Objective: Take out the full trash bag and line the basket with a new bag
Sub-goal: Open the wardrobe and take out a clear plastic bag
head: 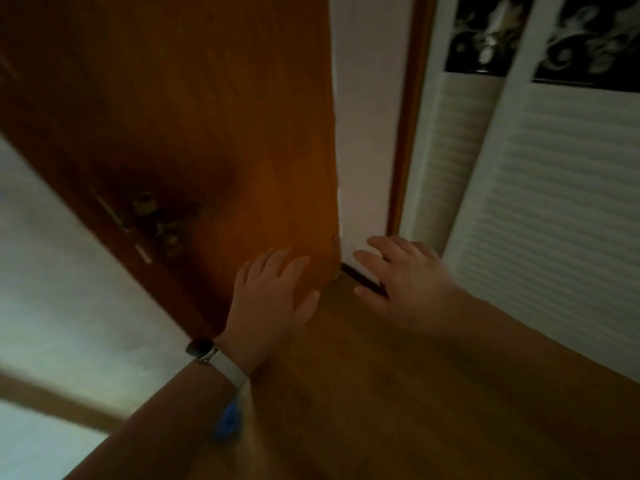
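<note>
No trash bag or basket shows in this blurred, tilted view. My left hand [273, 292] is stretched forward with fingers spread, in front of the lower part of a brown wooden door [207, 133]; a watch with a white strap sits on its wrist. My right hand [401, 282] reaches out beside it, fingers apart, over the gap between the door's edge and the white wall. Neither hand holds anything.
The door stands open, its metal handle and lock [152, 220] at the left. A white wardrobe with ribbed panels [554, 202] and dark patterned upper panels fills the right. Wooden floor [381, 410] lies below. A small blue thing [227, 422] shows under my left forearm.
</note>
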### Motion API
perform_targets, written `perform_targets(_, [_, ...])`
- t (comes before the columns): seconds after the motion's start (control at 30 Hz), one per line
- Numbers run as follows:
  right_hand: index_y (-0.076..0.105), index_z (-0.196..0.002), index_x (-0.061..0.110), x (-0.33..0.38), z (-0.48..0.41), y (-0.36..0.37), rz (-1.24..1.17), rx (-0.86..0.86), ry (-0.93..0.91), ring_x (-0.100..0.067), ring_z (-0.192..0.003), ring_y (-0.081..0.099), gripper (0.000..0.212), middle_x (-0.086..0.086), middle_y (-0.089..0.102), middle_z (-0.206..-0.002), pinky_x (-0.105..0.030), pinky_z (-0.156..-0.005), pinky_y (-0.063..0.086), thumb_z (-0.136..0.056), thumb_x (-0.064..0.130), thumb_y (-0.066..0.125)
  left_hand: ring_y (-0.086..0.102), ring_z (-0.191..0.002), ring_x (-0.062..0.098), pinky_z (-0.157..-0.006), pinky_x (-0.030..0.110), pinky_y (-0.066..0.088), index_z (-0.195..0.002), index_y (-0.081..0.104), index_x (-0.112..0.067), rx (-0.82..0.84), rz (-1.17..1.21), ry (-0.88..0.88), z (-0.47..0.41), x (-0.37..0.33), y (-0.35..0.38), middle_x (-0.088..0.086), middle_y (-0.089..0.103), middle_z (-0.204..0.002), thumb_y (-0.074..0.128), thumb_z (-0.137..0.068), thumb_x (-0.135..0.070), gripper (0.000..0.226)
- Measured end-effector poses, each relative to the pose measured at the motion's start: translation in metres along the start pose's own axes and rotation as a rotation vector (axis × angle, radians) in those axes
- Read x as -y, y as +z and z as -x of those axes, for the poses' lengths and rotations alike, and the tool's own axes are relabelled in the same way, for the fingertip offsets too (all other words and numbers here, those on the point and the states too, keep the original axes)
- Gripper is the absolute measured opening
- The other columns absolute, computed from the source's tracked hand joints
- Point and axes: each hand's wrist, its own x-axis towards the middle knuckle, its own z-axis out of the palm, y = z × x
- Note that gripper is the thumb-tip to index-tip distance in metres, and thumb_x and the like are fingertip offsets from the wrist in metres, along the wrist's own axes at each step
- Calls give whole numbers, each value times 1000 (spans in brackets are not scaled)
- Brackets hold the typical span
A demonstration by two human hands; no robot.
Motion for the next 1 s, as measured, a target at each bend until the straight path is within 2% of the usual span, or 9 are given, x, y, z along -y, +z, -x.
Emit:
perform_targets(0.1, [55, -128, 24, -62, 39, -11, 7, -8, 126, -31, -119, 57, 58, -10, 60, -130, -49, -95, 46, -86, 61, 38, 30, -141, 26, -114, 52, 24, -140, 42, -30, 1, 50, 116, -30, -70, 13, 2, 40, -150, 43, -91, -57, 56])
perform_targets(0.17, [53, -131, 24, -97, 66, -18, 18, 2, 186, -32, -122, 54, 62, -10, 57, -134, -49, -98, 44, -85, 62, 35, 32, -140, 26, -114, 51, 24, -139, 47, -26, 11, 105, 193, -45, -111, 20, 3, 42, -148, 45, -93, -53, 54])
perform_targets(0.3, [37, -143, 29, -163, 129, -37, 73, 5, 351, -26, -137, 37, 65, -5, 40, -150, -44, -111, 29, -89, 64, 27, 32, -138, 24, -112, 47, 27, -138, 48, -24, 25, 144, 372, -73, -196, 38, 4, 44, -146, 45, -91, -53, 56])
perform_targets(0.4, [31, -145, 31, -201, 171, -50, 95, -33, 484, -24, -139, 34, 67, -4, 36, -152, -43, -112, 28, -89, 66, 22, 36, -135, 25, -110, 45, 29, -135, 51, -23, 27, 165, 491, -91, -255, 45, 4, 47, -142, 46, -89, -54, 56])
perform_targets(0.57, [28, -146, 32, -247, 234, -66, 118, -79, 724, -21, -141, 30, 62, 0, 32, -154, -41, -113, 26, -92, 64, 32, 43, -131, 29, -107, 49, 35, -132, 55, -21, 22, 247, 709, -123, -348, 59, 8, 52, -138, 48, -88, -54, 55])
perform_targets(0.8, [28, -146, 34, -298, 311, -73, 130, -67, 1069, -20, -142, 28, 61, 2, 32, -154, -40, -113, 25, -93, 64, 34, 42, -132, 28, -107, 50, 34, -135, 51, -23, 90, 357, 979, -166, -475, 96, 6, 50, -139, 39, -87, -56, 59])
perform_targets(1.0, [30, -145, 36, -339, 342, -78, 182, -69, 1352, -20, -140, 32, 61, 3, 35, -152, -42, -112, 27, -92, 66, 30, 43, -132, 29, -106, 53, 37, -134, 51, -24, 128, 377, 1244, -201, -576, 132, 9, 51, -140, 36, -88, -56, 59])
